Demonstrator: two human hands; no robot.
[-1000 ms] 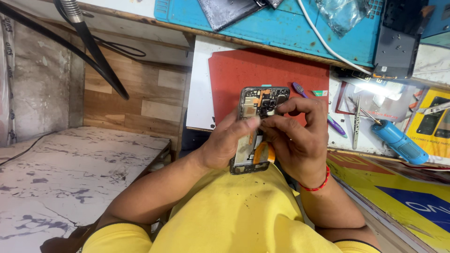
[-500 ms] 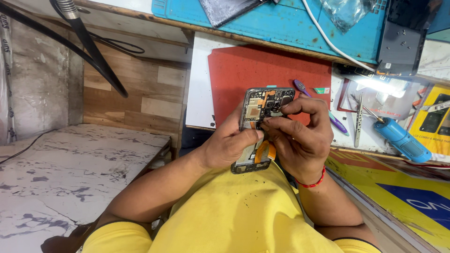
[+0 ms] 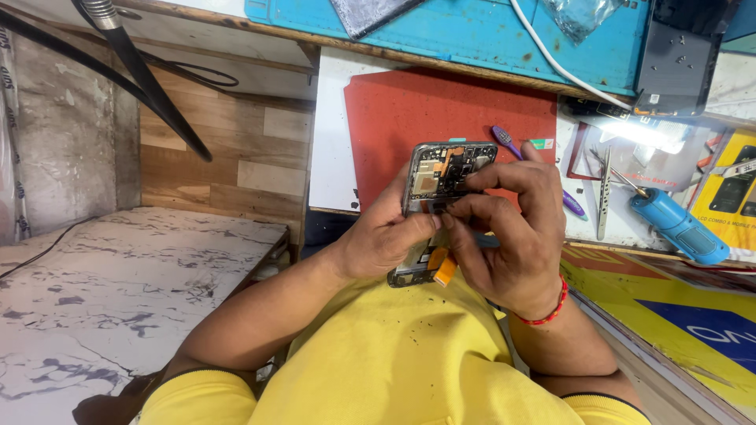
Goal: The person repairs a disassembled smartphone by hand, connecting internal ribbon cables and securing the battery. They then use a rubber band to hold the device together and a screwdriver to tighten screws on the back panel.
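Note:
An opened smartphone (image 3: 441,177) with its back cover off shows its circuit board and camera modules, and an orange flex strip hangs at its lower end. My left hand (image 3: 386,236) grips the phone's left side and holds it upright over my yellow shirt. My right hand (image 3: 512,236) covers the phone's right half, with fingertips pinched on the middle of the board. Whether a small tool is in those fingers cannot be told.
A red work mat (image 3: 417,110) lies on the bench behind the phone. A purple tool (image 3: 504,140), a blue electric screwdriver (image 3: 677,224) and metal tweezers (image 3: 605,197) lie to the right. A blue mat (image 3: 488,31) and black cables sit farther back. A marble slab (image 3: 118,283) is at left.
The phone and both hands have shifted slightly lower and closer to my chest. My right fingers have moved down from the camera area toward the middle of the board.

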